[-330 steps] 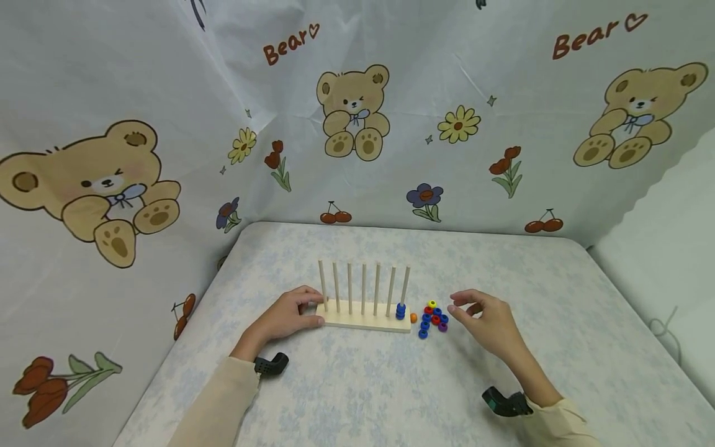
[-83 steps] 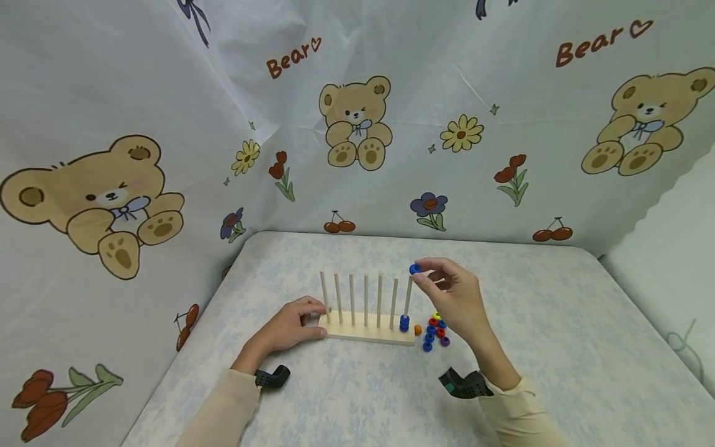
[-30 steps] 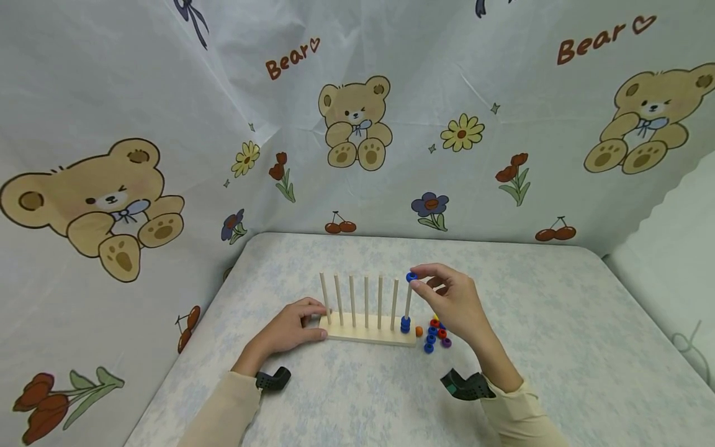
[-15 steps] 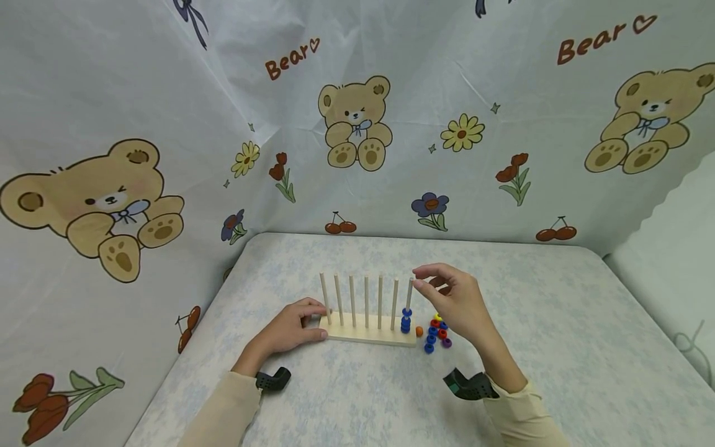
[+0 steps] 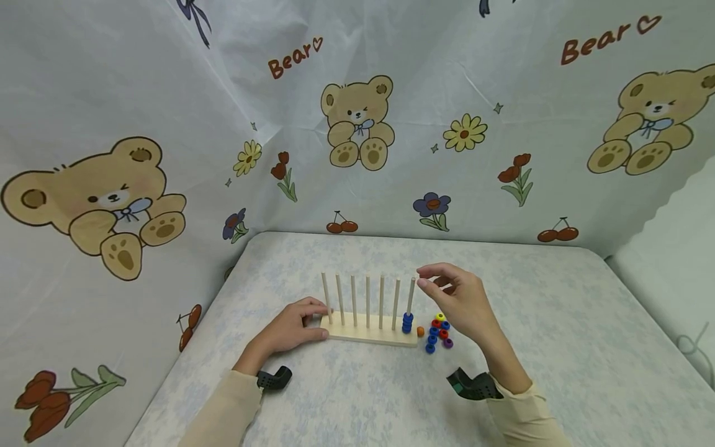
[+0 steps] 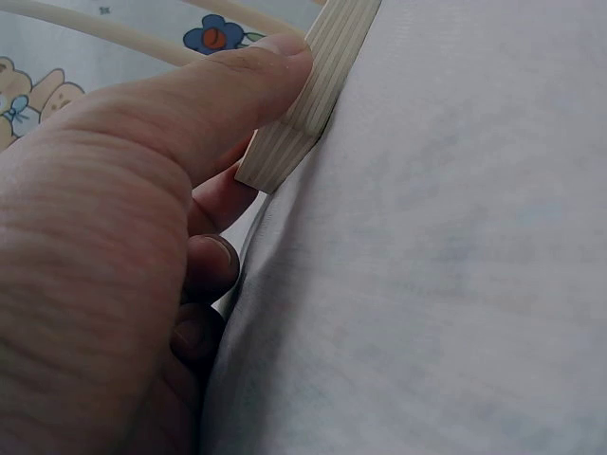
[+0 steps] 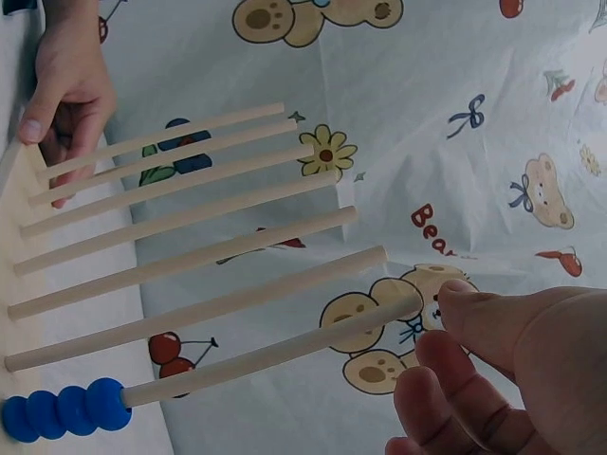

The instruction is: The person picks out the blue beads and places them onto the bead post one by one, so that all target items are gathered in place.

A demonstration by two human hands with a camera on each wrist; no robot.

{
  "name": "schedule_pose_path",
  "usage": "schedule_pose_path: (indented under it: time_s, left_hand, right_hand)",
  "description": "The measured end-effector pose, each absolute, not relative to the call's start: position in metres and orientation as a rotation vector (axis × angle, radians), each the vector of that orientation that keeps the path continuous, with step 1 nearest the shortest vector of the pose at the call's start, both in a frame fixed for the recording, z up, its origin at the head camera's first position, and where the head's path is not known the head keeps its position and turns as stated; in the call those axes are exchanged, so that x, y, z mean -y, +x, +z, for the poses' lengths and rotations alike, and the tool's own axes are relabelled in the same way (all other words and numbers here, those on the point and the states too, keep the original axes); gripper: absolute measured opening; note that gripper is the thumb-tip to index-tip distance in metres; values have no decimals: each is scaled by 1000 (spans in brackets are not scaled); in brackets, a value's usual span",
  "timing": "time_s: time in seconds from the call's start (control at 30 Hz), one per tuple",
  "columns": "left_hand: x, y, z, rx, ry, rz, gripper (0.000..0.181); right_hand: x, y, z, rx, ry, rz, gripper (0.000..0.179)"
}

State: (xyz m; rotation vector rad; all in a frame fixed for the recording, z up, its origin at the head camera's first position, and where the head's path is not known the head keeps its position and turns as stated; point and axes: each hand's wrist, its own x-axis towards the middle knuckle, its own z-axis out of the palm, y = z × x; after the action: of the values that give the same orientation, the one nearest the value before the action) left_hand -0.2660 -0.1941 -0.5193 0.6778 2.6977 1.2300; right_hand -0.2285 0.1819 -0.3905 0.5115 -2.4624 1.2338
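A pale wooden peg rack [image 5: 368, 336] with a row of upright pegs stands on the table. My left hand [image 5: 290, 323] grips its left end, the thumb on the front edge and the fingers behind, as the left wrist view [image 6: 218, 114] also shows. Several blue beads [image 7: 71, 409] are stacked at the bottom of the rightmost peg [image 7: 275, 358]. Beside the top of that peg is my right hand [image 5: 460, 298], thumb and fingers apart with nothing between them.
An orange bead [image 5: 421, 331] lies at the rack's right end. Right of it is a loose cluster of blue, red, yellow and purple beads, with a purple bead [image 5: 448, 343] at its right. A bear-print cloth [image 5: 357, 198] hangs behind the table.
The blue bead my right hand pinched over the rightmost peg was released, slid down and now tops the stack. That hand has drawn slightly right. My left hand stays on the rack.
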Motion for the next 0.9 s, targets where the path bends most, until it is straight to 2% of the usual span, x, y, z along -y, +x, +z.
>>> schedule_pose_path:
  time_s: [0.9]
  left_hand:
    - [192, -264, -514, -2706, 663, 1222, 43]
  right_hand:
    - [-199, -232, -386, 2451, 469, 1196, 19]
